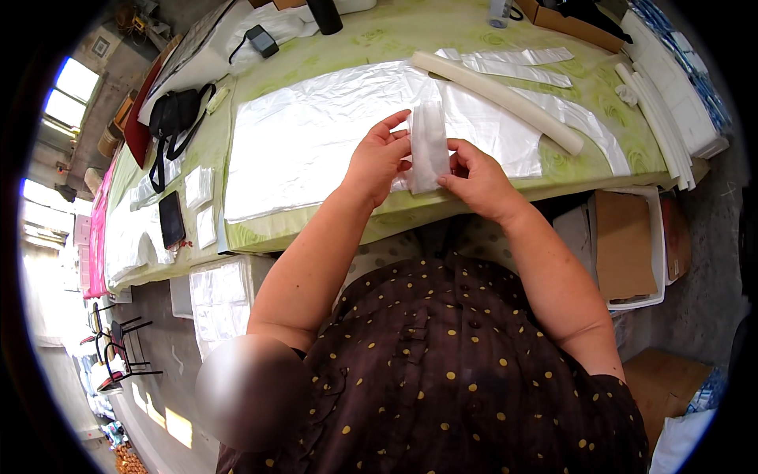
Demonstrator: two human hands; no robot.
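A narrow, translucent folded plastic bag (pixel 429 150) stands nearly upright between my hands, just over the table's near edge. My left hand (pixel 377 162) holds its left side, with the fingers curled at the edge. On the other side, my right hand (pixel 480 180) pinches the bag's lower right edge between thumb and fingers. Beneath and behind lies a large spread of white plastic sheeting (pixel 304 138). Across that sheeting rests a long cream-coloured roll or tube (pixel 505 103), slanting down to the right. Flat plastic strips (pixel 521 67) lie beyond the tube.
Left on the green patterned tablecloth (pixel 260 217) are a phone (pixel 170 220), small white packets (pixel 200 188) and a black bag (pixel 174 114). A dark cylinder (pixel 324 16) stands at the back. White rolls (pixel 655 118) lie at the right end. A white bin (pixel 659 261) holds cardboard below.
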